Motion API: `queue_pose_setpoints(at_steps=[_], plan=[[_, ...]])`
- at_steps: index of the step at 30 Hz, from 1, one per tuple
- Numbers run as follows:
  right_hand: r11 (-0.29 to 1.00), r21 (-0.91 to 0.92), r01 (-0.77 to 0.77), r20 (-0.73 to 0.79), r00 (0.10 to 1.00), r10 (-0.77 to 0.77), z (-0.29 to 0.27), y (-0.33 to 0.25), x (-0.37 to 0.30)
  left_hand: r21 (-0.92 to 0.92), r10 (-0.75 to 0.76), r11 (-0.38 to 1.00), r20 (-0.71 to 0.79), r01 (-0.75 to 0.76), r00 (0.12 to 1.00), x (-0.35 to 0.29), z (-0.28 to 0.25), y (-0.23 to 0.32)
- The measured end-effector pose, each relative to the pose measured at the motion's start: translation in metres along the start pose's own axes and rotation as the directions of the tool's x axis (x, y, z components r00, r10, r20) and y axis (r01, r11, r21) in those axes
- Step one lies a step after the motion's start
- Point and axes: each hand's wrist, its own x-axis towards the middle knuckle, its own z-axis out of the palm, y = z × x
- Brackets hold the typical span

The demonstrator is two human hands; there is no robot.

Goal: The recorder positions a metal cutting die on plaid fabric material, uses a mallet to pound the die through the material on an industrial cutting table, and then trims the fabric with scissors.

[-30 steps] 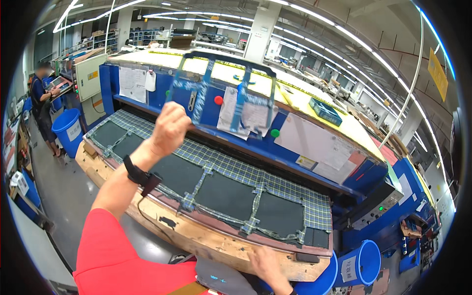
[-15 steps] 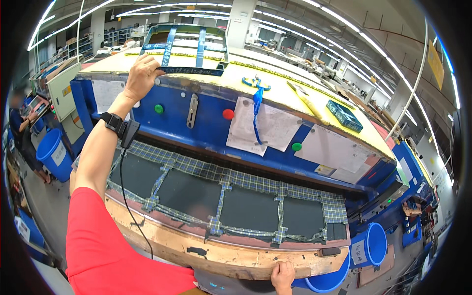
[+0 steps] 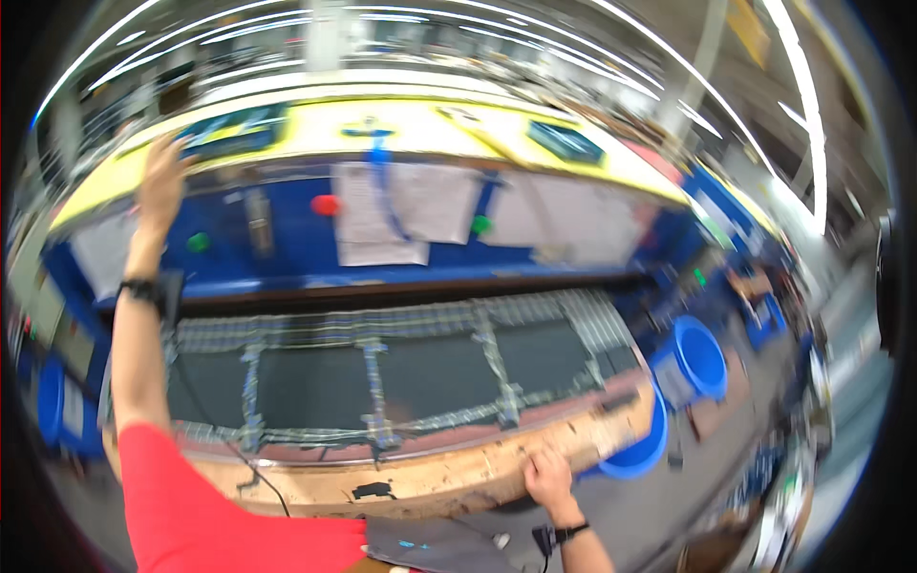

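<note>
Teal frame lies on the yellow top, near its front lip – could tip off if knocked. Left grip at its left end; too blurred to tell if fingers hold it. Right grip curled at the wooden table edge, can't tell if clamped. Slack wrist cable may snag cloth strips – woven, checked, bordering flat matte-dark rectangular panels

Bright ceiling tubes glare over a motion-smeared scene (edges bowed, dark).
</note>
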Motion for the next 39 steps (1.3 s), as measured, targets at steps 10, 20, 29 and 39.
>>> queue_pose_setpoints(at_steps=[10,20,29,39], plan=[[0.995,0.042,0.087,-0.202,0.976,-0.077,0.003,0.015,-0.005,-0.651,0.195,0.749,0.398,0.126,0.896,-0.104,0.008,0.314],[0.968,0.197,0.158,-0.187,0.975,-0.121,0.011,0.029,-0.011,-0.786,0.492,0.553,0.577,0.278,0.652,-0.175,0.009,0.521],[0.886,0.431,0.17,0.178,0.947,-0.268,-0.004,0.063,-0.001,-0.615,0.363,0.583,0.782,0.532,0.506,-0.189,-0.003,0.557],[0.86,0.509,-0.043,0.492,0.834,-0.25,-0.118,0.127,0.124,-0.094,-0.297,-0.35,0.955,0.932,-0.015,-0.214,-0.128,0.466]])
